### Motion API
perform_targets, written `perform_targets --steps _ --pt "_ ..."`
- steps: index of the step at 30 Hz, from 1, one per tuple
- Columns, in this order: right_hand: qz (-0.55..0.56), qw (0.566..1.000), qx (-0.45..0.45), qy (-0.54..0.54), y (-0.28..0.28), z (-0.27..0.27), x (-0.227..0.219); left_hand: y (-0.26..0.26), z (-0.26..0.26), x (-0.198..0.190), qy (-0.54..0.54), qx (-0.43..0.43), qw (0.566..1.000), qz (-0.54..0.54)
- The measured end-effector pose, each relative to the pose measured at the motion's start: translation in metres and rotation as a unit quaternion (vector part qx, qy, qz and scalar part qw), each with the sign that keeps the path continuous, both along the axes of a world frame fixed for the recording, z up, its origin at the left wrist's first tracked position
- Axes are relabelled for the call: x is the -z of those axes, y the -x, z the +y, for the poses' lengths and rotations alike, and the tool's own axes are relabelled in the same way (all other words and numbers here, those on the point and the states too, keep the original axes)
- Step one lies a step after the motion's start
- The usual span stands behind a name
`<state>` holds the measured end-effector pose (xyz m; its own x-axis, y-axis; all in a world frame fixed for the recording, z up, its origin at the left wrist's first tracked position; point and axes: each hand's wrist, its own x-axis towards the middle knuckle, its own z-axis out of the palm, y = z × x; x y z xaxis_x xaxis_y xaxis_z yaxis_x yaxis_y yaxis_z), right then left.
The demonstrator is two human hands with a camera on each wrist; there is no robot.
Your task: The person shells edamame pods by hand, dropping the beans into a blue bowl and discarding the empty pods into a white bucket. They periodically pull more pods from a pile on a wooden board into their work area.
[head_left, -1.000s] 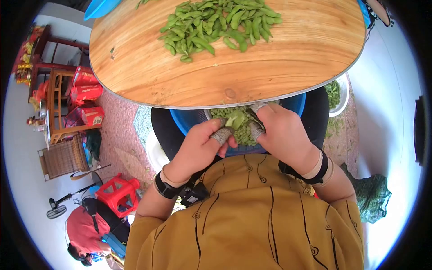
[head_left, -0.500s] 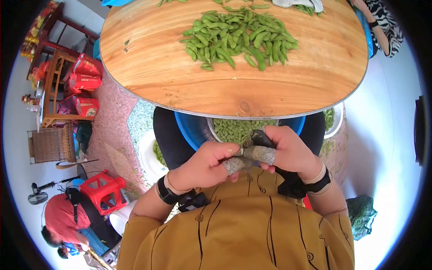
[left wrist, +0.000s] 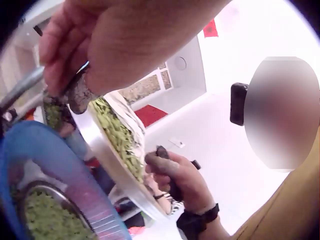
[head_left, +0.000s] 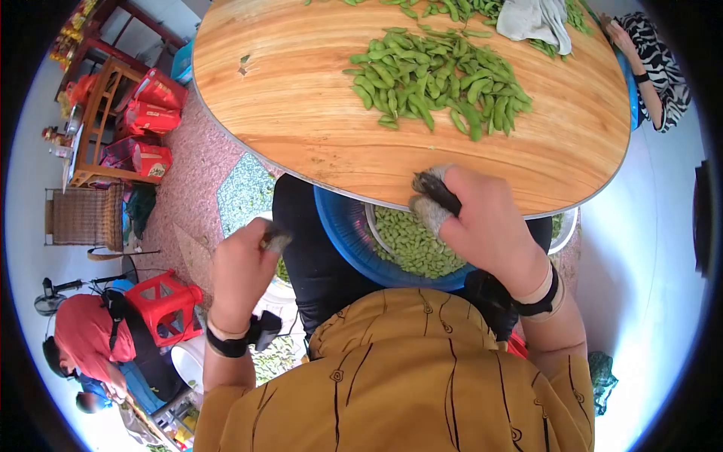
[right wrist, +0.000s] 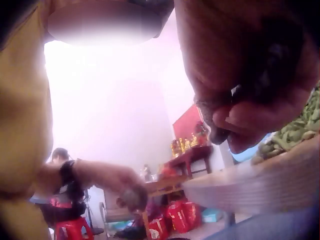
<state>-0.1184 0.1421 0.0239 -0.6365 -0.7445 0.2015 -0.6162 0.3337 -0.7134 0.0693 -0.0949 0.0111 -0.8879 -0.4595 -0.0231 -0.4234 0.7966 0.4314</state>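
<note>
Green pods (head_left: 444, 75) lie in a pile on the round wooden table (head_left: 301, 113). Over its near edge, the right hand (head_left: 478, 215) has curled fingers with grey and black coverings; no pod shows at its fingertips. The left hand (head_left: 245, 267) is off to the left, beside the dark trousers, its covered thumb close to bent fingers. What lies between those fingers is unclear, also in the left wrist view, where the left hand (left wrist: 75, 60) is partly dark. Shelled beans (head_left: 422, 245) fill a bowl inside a blue basin (head_left: 343, 233) on the lap, below the right hand.
A white cloth (head_left: 535, 21) lies among more pods at the table's far side, where another person's arm (head_left: 640, 64) shows. At the left are a red stool (head_left: 162, 301), a white bucket (head_left: 188, 361), a seated person in red (head_left: 86, 331) and red bags (head_left: 154, 113).
The hands, together over the basin before, have parted: the left has moved out to the left, the right up to the table edge. The bean bowl is more exposed, and the head view has shifted.
</note>
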Motion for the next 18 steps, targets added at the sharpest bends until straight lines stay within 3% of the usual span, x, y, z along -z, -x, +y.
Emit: perform_targets --steps 1,3,8,9,11,15,17,18 --pt "0.003 1.000 0.000 -0.002 -0.001 -0.003 -0.004 0.016 0.012 -0.003 -0.042 0.012 0.995 0.087" --pt "0.024 0.999 -0.004 -0.042 -0.002 -0.008 -0.012 0.048 0.023 -0.009 -0.024 0.085 0.979 0.185" --pt "-0.018 0.998 -0.015 -0.060 -0.013 0.006 0.001 0.128 0.043 0.002 0.014 0.138 0.946 0.294" --pt "-0.038 0.997 -0.003 -0.060 -0.015 0.011 0.003 0.136 0.047 0.003 0.013 0.136 0.945 0.298" --pt "-0.054 0.997 0.005 -0.059 -0.019 0.020 0.006 0.148 0.053 0.003 0.042 0.100 0.978 0.176" --pt "-0.076 0.995 0.015 -0.057 -0.019 0.030 0.006 0.154 0.053 0.015 0.010 0.103 0.980 0.168" --pt "-0.100 0.994 0.034 -0.039 -0.019 0.031 0.007 0.145 0.059 0.014 -0.136 0.080 0.973 0.169" --pt "-0.123 0.991 0.051 -0.024 -0.018 0.030 0.008 0.139 0.062 0.011 -0.134 0.084 0.974 0.165"
